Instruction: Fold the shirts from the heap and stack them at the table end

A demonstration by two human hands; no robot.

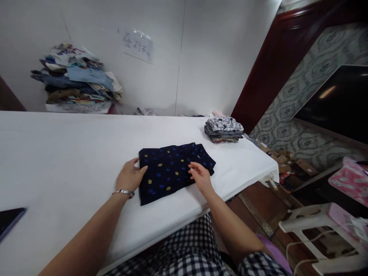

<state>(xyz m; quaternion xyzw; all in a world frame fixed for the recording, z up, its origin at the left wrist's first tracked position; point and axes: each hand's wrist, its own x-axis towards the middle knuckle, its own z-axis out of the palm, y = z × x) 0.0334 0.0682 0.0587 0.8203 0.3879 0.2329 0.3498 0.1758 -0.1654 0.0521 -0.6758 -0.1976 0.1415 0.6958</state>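
Note:
A dark navy shirt (165, 172) with blue and yellow spots lies folded on the white-covered table, its collar end to the right. At its left edge is my left hand (130, 176), wearing a silver bracelet; the thumb rests over the cloth and the fingers are apart from it, beside the edge. My right hand (200, 177) is over the lower right part of the shirt, fingers loosely bent and spread. Whether its fingertips touch the fabric I cannot tell.
A stack of folded clothes (224, 130) stands at the table's back right. Behind the table, at left, rises a large clothes pile (80, 78). A dark flat device (10, 222) lies at the left edge of view. To the right are a plastic stool (313, 226) and cardboard boxes (306, 167).

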